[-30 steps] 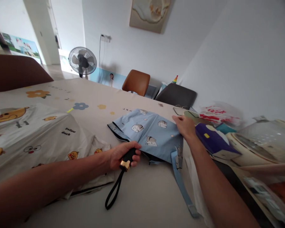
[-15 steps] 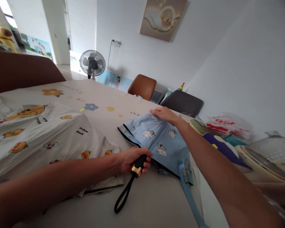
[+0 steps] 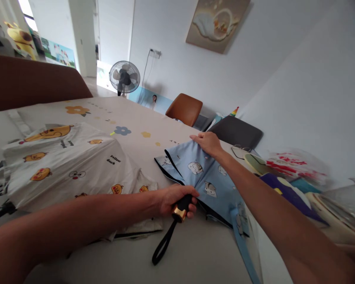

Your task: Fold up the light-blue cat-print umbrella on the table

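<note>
A light blue umbrella [image 3: 208, 173] printed with cartoon animals lies partly folded on the table, its loose panels spread out. My left hand [image 3: 179, 199] is wrapped round its black handle, which has a gold band and a black wrist loop [image 3: 165, 245]. At the canopy's far edge, my right hand [image 3: 206, 142] pinches the blue cloth between thumb and fingers. A pale blue strap [image 3: 243, 248] hangs from the canopy toward the near edge. To the left, a white umbrella [image 3: 97, 169] with yellow ducks lies loosely collapsed, partly behind my left forearm.
The table [image 3: 130, 114] has a flower-printed cover. Along its right side sit a purple item [image 3: 290, 197], a clear plastic bag with red print [image 3: 296, 163] and a round covered container [image 3: 337, 213]. Chairs [image 3: 184, 109] and a standing fan [image 3: 124, 77] are beyond the table.
My right hand has drawn the blue cloth up slightly, and a panel on the left now folds up more. The left hand keeps its grip on the handle. The whole view has shifted a little.
</note>
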Tool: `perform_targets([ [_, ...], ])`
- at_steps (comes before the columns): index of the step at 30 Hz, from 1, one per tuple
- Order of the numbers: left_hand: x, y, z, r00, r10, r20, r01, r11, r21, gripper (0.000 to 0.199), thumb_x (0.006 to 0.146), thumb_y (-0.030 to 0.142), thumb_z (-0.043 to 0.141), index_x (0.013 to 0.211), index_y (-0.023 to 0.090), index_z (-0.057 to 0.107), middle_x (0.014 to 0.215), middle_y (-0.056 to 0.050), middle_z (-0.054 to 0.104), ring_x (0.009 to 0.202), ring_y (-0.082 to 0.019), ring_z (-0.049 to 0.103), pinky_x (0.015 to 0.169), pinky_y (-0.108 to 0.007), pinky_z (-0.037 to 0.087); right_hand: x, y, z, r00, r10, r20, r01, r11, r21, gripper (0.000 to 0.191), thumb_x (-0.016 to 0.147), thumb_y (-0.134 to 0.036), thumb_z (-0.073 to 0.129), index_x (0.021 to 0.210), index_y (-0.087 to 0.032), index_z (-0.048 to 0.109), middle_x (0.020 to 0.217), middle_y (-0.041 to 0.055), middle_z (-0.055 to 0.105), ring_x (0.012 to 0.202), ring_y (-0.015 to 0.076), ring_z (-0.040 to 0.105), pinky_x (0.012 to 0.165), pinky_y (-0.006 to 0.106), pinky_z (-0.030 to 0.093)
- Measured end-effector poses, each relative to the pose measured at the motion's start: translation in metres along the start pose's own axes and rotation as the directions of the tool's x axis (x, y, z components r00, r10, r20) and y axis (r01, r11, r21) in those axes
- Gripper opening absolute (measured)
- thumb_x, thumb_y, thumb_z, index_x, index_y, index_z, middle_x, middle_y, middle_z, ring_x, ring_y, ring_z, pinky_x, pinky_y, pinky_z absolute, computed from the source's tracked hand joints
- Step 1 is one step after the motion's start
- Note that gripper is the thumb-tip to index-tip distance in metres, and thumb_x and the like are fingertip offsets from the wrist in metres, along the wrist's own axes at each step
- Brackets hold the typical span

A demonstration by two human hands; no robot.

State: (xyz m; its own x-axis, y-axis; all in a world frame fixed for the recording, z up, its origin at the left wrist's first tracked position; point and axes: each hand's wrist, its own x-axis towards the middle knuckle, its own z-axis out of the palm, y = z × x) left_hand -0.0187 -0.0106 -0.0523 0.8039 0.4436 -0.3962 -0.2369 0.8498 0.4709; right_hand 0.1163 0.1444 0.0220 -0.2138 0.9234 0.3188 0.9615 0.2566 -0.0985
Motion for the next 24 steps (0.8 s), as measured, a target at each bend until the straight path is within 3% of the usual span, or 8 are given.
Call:
perform_targets([
  [4,0.001,0.000,-0.001,0.999,-0.036,0.005,0.036,0.999,-0.005,0.023,0.076,0.021,0.048,0.055,0.015,0.042,0.046,0.004,0.038,0.037,-0.006,0.039,0.036,-0.017,0.036,0.000,-0.010,0.001,0.995,-0.025,-0.095,0.019,0.998,-0.060,0.040,0.073,-0.054,0.046,0.056,-0.019,0.054,0.060,0.0028,0.058,0.061,0.0162,0.051,0.053,0.025,0.027],
  [7,0.002,0.000,-0.003,0.999,-0.033,0.017,0.033,0.999,-0.012,0.023,0.076,0.021,0.048,0.055,0.015,0.042,0.045,0.004,0.039,0.037,-0.006,0.039,0.036,-0.017,0.037,0.006,-0.017,0.003,0.998,-0.050,0.030,0.051,0.998,-0.036,0.037,0.070,-0.053,0.049,0.064,-0.018,0.059,0.069,0.0048,0.062,0.064,0.0172,0.052,0.055,0.025,0.030],
  [10,0.002,0.000,-0.003,0.999,-0.036,0.033,0.037,0.999,-0.019,0.023,0.077,0.020,0.046,0.054,0.014,0.042,0.045,0.003,0.039,0.038,-0.006,0.040,0.036,-0.017,0.037,0.012,-0.020,0.009,0.978,-0.067,0.197,0.062,0.997,0.035,0.036,0.066,-0.052,0.055,0.059,-0.017,0.060,0.063,0.0045,0.061,0.060,0.0161,0.053,0.055,0.025,0.032],
  [13,0.001,0.000,-0.002,0.999,-0.022,0.037,0.024,0.999,-0.046,0.023,0.077,0.019,0.045,0.055,0.014,0.042,0.045,0.003,0.040,0.038,-0.006,0.040,0.036,-0.017,0.038,0.016,-0.019,0.017,0.974,-0.053,0.219,0.039,0.997,0.065,0.026,0.060,-0.042,0.063,0.059,-0.016,0.060,0.060,0.0022,0.061,0.060,0.0155,0.054,0.056,0.024,0.035],
  [17,0.002,0.000,-0.002,0.999,-0.038,0.031,0.039,0.998,-0.049,0.022,0.077,0.018,0.044,0.055,0.014,0.042,0.045,0.003,0.040,0.038,-0.006,0.039,0.035,-0.017,0.037,0.019,-0.014,0.016,0.994,0.098,0.039,-0.100,0.993,0.055,0.028,0.072,-0.036,0.051,0.086,-0.013,0.059,0.082,0.0091,0.064,0.076,0.0206,0.057,0.065,0.028,0.038],
  [19,0.002,0.000,-0.003,0.999,-0.037,0.040,0.039,0.998,-0.046,0.021,0.076,0.019,0.045,0.056,0.014,0.043,0.046,0.003,0.041,0.038,-0.006,0.040,0.035,-0.017,0.037,0.019,-0.008,0.009,0.973,0.205,-0.107,-0.199,0.978,0.058,0.035,0.078,-0.036,0.042,0.100,-0.011,0.053,0.094,0.0140,0.062,0.085,0.0240,0.056,0.069,0.032,0.038],
  [22,0.003,-0.001,-0.004,0.999,-0.015,0.039,0.017,0.999,-0.039,0.019,0.075,0.021,0.049,0.057,0.014,0.044,0.048,0.003,0.041,0.039,-0.006,0.041,0.036,-0.017,0.037,0.008,0.008,-0.007,0.909,0.298,-0.292,-0.267,0.953,0.143,0.032,0.079,-0.032,0.040,0.104,-0.014,0.048,0.089,0.0117,0.063,0.083,0.0238,0.057,0.071,0.032,0.039],
  [24,0.002,-0.001,-0.004,0.999,-0.026,0.034,0.027,0.999,-0.024,0.019,0.075,0.022,0.049,0.058,0.015,0.043,0.048,0.003,0.041,0.039,-0.006,0.041,0.036,-0.018,0.037,-0.013,0.020,-0.016,0.903,0.264,-0.338,-0.213,0.960,0.182,0.029,0.078,-0.030,0.043,0.103,-0.016,0.047,0.080,0.0078,0.065,0.078,0.0221,0.059,0.070,0.031,0.039],
])
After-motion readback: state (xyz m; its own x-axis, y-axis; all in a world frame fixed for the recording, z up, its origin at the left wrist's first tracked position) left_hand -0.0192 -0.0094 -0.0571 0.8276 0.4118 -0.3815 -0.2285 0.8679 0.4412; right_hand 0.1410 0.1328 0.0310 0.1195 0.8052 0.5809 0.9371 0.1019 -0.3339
